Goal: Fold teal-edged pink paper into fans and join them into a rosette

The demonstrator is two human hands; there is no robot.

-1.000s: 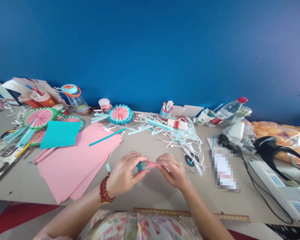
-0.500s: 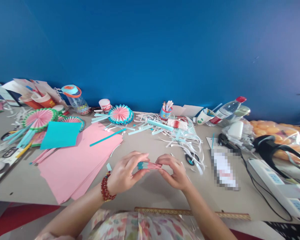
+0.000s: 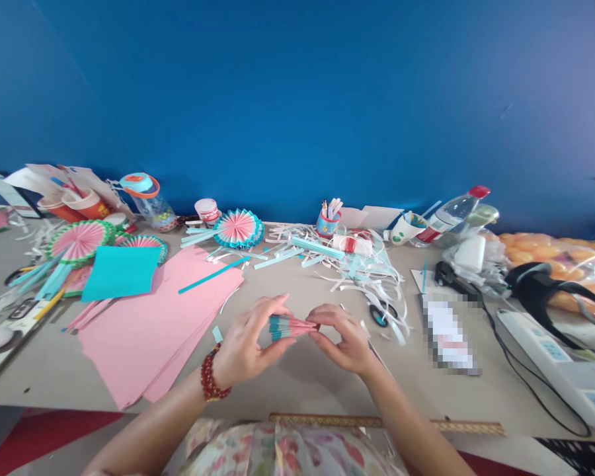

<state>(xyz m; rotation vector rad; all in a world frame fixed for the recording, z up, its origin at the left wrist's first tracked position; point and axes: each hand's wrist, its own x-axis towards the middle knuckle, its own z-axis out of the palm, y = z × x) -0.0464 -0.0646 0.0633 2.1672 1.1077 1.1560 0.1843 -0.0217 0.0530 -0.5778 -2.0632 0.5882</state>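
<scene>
A folded pink paper fan with teal edges [image 3: 288, 326] is held just above the table between both hands. My left hand [image 3: 248, 344], with a red bead bracelet on its wrist, pinches the wider teal-edged end. My right hand [image 3: 344, 340] pinches the narrow pink end, fingers closed on it. The pleats are slightly spread at the left end. A small teal paper scrap [image 3: 217, 334] lies by my left hand.
A stack of pink sheets [image 3: 153, 324] with a teal sheet [image 3: 120, 272] lies to the left. Finished paper rosettes [image 3: 238, 228], paper strips, scissors [image 3: 379, 312], cups, a bottle [image 3: 449, 215] and a power strip [image 3: 555, 370] crowd the table. A ruler [image 3: 387, 423] lies along the front edge.
The hands and fan have risen slightly, and the teal end of the fan has spread open a little more between my left fingers.
</scene>
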